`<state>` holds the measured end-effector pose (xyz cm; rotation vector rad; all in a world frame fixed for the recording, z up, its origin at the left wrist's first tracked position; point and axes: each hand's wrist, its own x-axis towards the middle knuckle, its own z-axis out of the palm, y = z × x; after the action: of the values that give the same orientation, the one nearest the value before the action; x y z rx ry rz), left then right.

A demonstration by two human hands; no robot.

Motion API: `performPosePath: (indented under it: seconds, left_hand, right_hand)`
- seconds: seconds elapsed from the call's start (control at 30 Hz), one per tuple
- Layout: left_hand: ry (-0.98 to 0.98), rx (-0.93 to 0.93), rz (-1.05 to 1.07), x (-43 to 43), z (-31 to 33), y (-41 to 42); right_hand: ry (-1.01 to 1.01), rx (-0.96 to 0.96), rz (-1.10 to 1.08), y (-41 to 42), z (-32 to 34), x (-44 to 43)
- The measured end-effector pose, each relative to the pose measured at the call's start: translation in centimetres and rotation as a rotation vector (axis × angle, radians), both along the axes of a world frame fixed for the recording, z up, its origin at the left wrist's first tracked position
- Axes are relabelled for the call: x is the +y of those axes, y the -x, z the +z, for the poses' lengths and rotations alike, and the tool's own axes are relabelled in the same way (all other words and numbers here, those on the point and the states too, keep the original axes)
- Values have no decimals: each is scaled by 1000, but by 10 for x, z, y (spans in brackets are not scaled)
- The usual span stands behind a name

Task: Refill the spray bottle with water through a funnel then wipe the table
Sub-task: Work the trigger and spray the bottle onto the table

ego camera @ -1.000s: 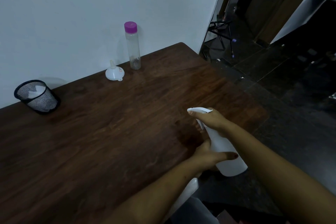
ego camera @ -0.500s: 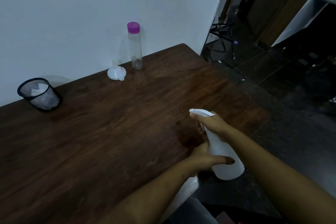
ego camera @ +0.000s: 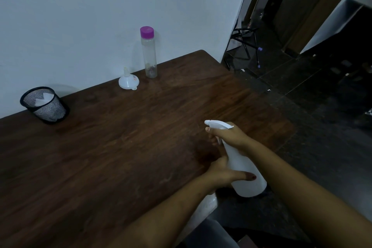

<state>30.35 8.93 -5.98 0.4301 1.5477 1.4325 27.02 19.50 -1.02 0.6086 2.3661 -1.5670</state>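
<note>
While the left hand (ego camera: pixel 223 173) wraps the body of the spray bottle (ego camera: pixel 244 169), thumb laid across its front, the right hand (ego camera: pixel 231 137) curls round the neck just under the spray head (ego camera: pixel 218 125). Judgement: a grip for unscrewing, with one hand steadying and the other turning. The head is on and the bottle is not yet open. It tilts, head away from the person, at the near edge of the table (ego camera: pixel 120 147). Cannot tell whether its base rests on anything.

Funnel (ego camera: pixel 128 81): well ahead of the hands and to their left, by the wall (ego camera: pixel 100 16), mouth down, spout up. Clear bottle (ego camera: pixel 149 56): purple cap on, upright just right of the funnel, apart from it; water level unreadable. Both presumably parked clear of the hands until the head is off.

Mesh cup (ego camera: pixel 45 104): far left of the hands, holds something white, likely for wiping. Filling and wiping not begun.
</note>
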Motion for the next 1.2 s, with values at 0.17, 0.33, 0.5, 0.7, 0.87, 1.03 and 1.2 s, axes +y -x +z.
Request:
performPosePath:
  seconds: [0.17, 0.33, 0.5, 0.7, 0.87, 1.03, 1.2]
  left_hand:
    - [36, 56, -20, -2, -1, 5]
    - [37, 0, -21, 1, 1, -1]
    - [67, 26, -92, -2, 6, 6]
    - [65, 18, -45, -1, 7, 0]
    - [108, 107, -39, -5, 6, 10]
    - [85, -22, -56, -3, 6, 9]
    - [123, 1, -72, -1, 7, 13]
  right_hand:
    - [-25, 70, -132, -4, -6, -2]
    - [0, 14, 0, -4, -4, -1]
    - [-42, 59, -106, -7, -7, 0]
    - [39, -4, 24, -4, 4, 2]
    - [-10, 148, -145, -7, -6, -4]
    - [29, -10, -9, 1, -1, -2]
    - [-74, 88, -193, 0, -9, -4]
